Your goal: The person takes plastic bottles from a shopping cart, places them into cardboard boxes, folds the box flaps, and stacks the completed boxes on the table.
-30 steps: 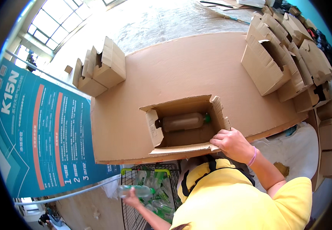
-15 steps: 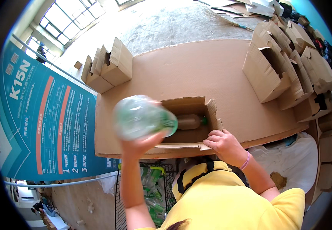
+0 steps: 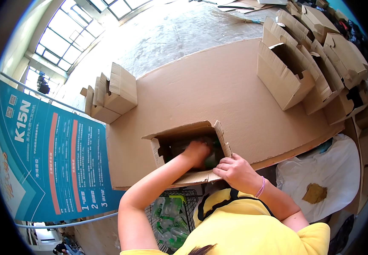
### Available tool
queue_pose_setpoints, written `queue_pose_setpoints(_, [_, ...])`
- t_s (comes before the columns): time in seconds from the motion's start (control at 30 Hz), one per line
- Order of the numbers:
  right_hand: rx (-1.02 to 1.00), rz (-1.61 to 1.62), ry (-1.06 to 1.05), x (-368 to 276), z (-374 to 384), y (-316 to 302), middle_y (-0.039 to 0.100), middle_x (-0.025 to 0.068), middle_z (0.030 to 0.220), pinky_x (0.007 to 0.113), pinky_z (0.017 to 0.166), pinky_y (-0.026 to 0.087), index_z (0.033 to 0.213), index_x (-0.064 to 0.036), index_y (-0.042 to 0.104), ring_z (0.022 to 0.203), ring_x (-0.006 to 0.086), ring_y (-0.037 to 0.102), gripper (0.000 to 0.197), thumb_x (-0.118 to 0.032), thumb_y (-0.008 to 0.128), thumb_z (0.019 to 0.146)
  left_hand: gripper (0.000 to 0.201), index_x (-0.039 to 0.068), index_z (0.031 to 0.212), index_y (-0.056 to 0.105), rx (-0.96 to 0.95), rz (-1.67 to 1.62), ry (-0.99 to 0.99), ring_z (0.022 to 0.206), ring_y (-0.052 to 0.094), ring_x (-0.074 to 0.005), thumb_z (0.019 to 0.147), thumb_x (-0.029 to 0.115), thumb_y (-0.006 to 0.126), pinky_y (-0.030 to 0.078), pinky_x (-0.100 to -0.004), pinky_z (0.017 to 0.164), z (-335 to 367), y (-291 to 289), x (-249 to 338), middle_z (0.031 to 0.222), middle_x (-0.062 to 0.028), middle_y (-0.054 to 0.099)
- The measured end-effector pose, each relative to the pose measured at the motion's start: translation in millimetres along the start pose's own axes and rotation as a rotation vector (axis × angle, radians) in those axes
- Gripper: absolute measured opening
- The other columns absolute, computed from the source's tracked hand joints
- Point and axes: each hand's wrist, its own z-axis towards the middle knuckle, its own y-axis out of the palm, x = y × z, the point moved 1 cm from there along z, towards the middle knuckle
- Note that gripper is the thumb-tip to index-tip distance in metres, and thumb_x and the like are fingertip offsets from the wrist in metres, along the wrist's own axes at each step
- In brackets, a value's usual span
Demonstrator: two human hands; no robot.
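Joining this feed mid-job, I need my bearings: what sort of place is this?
Likely a workshop or warehouse: open cardboard boxes cluster at the right, plastic bottles lie in a wire basket, and large paned windows light a grey floor.

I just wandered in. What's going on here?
A person in a yellow top has an open cardboard box on a brown work surface. The left hand is down inside it; whether it grips anything there is too blurred to tell. The right hand holds the box's near right corner. Below, a wire basket holds clear and green bottles.
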Motion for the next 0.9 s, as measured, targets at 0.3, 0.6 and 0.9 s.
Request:
queue_pose_setpoints(0.3, [-0.043, 0.082, -0.002, -0.8, 1.5, -4.2, 0.069, 0.0011, 0.088, 0.036, 0.087, 0.049, 0.092, -0.0099, 0.069, 0.095, 0.0184, 0.063, 0.016, -0.009, 0.065, 0.076, 0.032, -0.003, 0.094, 0.063, 0.115, -0.116, -0.021, 0.081, 0.071, -0.0342, 0.071, 0.017, 0.072, 0.058, -0.0437, 0.069, -5.9, 34.1, 13.3, 0.086, -0.0186, 0.071])
queue_pose_setpoints(0.6, [-0.010, 0.036, -0.001, -6.5, 1.9, -4.6, 0.070, 0.0044, 0.105, 0.039, 0.086, 0.048, 0.101, -0.0094, 0.071, 0.107, 0.0215, 0.062, 0.026, -0.005, 0.069, 0.075, 0.025, 0.002, 0.106, 0.068, 0.085, -0.437, -0.133, 0.101, 0.065, -0.0377, 0.083, 0.014, 0.068, 0.053, -0.0444, 0.087, -47.7, -3.9, 5.3, 0.106, -0.0193, 0.069])
queue_pose_setpoints(0.9, [0.573, 0.306, 0.303, -20.4, -6.9, -8.8, 0.058, 0.0184, 0.133, 0.046, 0.107, 0.041, 0.131, -0.0019, 0.058, 0.125, 0.0376, 0.054, 0.052, -0.021, 0.073, 0.086, 0.055, 0.001, 0.126, 0.061, 1.109, -0.803, -0.297, 0.118, 0.061, -0.0297, 0.080, 0.026, 0.079, 0.049, -0.0381, 0.099, -198.8, -9.8, 14.3, 0.128, -0.0198, 0.062])
